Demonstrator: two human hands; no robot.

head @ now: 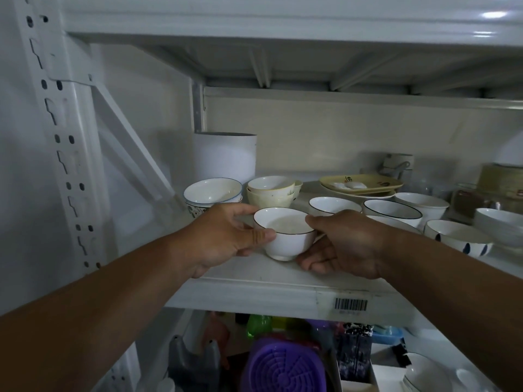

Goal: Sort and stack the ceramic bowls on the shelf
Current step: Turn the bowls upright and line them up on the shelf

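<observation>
White bowl (283, 234) sits at the shelf (254, 290) front edge; I cup it with left hand (226, 239) and right hand (343, 244), fingers curled around opposite sides for balance. Matching dark-rimmed bowls (392, 210) wait just right, likely its stack.

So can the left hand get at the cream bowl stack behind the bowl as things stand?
Probably not yet: the left hand grips the dark-rimmed bowl together with the right hand. The cream bowl stack sits just behind, nothing blocking it.

Left hand (226, 236) and right hand (339, 244) extended; fingers curled, gripping.
</observation>
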